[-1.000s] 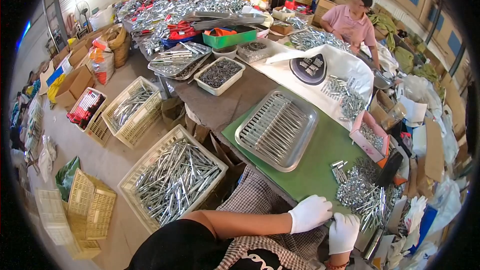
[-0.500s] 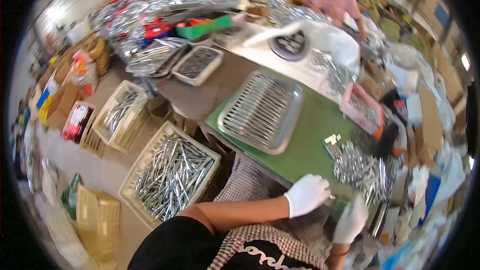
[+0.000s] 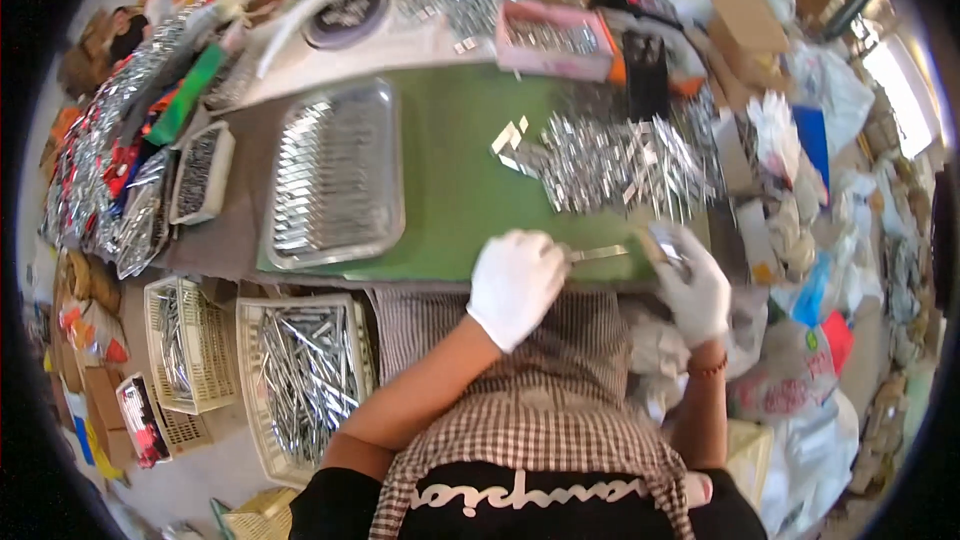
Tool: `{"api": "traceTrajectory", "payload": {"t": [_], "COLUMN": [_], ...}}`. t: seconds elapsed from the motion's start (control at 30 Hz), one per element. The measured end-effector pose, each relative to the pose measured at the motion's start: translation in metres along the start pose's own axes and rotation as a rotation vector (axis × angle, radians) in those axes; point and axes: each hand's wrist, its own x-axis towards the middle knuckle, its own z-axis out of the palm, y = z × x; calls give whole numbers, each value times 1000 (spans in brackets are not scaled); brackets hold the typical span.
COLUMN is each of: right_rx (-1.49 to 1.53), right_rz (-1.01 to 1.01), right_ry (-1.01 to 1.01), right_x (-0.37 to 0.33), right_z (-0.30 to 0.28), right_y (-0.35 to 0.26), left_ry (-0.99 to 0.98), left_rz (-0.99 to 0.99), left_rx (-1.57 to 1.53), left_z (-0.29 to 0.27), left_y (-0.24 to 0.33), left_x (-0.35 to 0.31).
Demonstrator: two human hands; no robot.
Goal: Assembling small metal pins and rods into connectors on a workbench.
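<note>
My left hand [image 3: 518,285], in a white glove, is closed round one end of a slim silvery metal strip [image 3: 600,253] that points right over the near edge of the green mat [image 3: 455,180]. My right hand [image 3: 695,285], also gloved, curls beside the strip's free end. Its fingers are closed round something small and shiny that is blurred. Past the right hand lies a pile of silvery metal pieces [image 3: 610,165]. To the left, a metal tray [image 3: 397,180] holds a row of similar slim pieces, laid side by side.
A pink box [image 3: 555,62] of small metal parts stands at the back, near a round dark dish [image 3: 345,15]. A white tub [image 3: 222,175] of dark small parts sits at the left. Below the table edge, a cream crate [image 3: 255,410] holds metal rods. Plastic bags [image 3: 790,380] crowd the right.
The view has swung to the right, so the tray and pile appear further left. Both hands now show over the mat's near edge, with the metal strip plainly visible in the left hand.
</note>
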Motion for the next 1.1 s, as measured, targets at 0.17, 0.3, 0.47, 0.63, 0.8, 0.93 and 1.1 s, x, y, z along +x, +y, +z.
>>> {"api": "traceTrajectory", "payload": {"t": [0.17, 0.3, 0.47, 0.63, 0.8, 0.93, 1.1], "right_rx": [-161, -373, -129, -423, -759, -547, -704], "right_rz": [-243, -133, -130, 8, 34, -157, 0], "right_ry": [121, -180, 97, 348, 353, 378, 115], "right_x": [-29, -32, -32, -7, 17, 50, 75], "right_z": [26, 37, 32, 6, -22, -4, 14], "right_y": [-71, -74, -62, 13, 51, 26, 2], "left_ry": [131, 90, 89, 113, 138, 29, 23], "left_rz": [18, 0, -3, 8, 49, 55, 51], "left_rx": [-77, -101, -108, -111, -86, -38, -98], "left_z": [-6, -1, -1, -2, 2, -4, -25], "left_y": [1, 0, 4, 9, 12, 15, -8], "left_x": [1, 2, 1, 4, 12, 18, 17]}}
